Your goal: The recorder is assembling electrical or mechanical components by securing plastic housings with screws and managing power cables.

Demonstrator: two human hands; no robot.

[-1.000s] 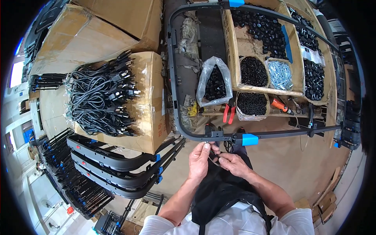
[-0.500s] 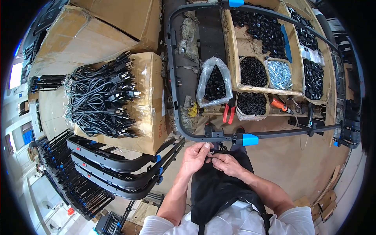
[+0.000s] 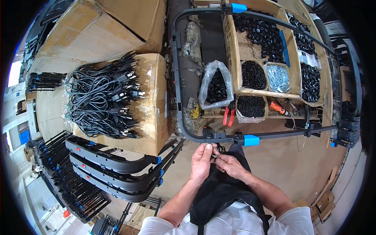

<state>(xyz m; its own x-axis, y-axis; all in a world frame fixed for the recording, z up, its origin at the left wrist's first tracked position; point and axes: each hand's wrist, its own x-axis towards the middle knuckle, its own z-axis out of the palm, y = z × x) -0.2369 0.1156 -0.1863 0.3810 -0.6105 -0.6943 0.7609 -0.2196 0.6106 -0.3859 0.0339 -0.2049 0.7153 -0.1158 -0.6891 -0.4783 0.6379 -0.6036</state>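
Observation:
Below the near rail of a black metal frame (image 3: 196,138), my two hands are close together. My left hand (image 3: 201,161) is closed, thumb pressed on fingers, pinching the end of a black cable (image 3: 221,149) beside the rail's lower edge. To its right, my right hand (image 3: 232,166) also has its fingers closed on the cable. A small bit of green, perhaps a wire end, shows between the fingertips. The fingers hide most of what they grip. A blue wrap (image 3: 251,140) sits on the rail just right of my hands.
Bundled black power cords (image 3: 102,96) lie on a cardboard box (image 3: 156,105) at left, above stacked black frames (image 3: 113,174). Beyond the rail are a plastic bag (image 3: 215,84) of black parts, red-handled pliers (image 3: 229,115), an orange screwdriver (image 3: 277,107) and a wooden tray (image 3: 250,35) of screws and knobs.
My left hand has moved slightly right and up toward the rail, with its fingertips now at the rail's edge. My right hand stays close by, and the view has shifted a little.

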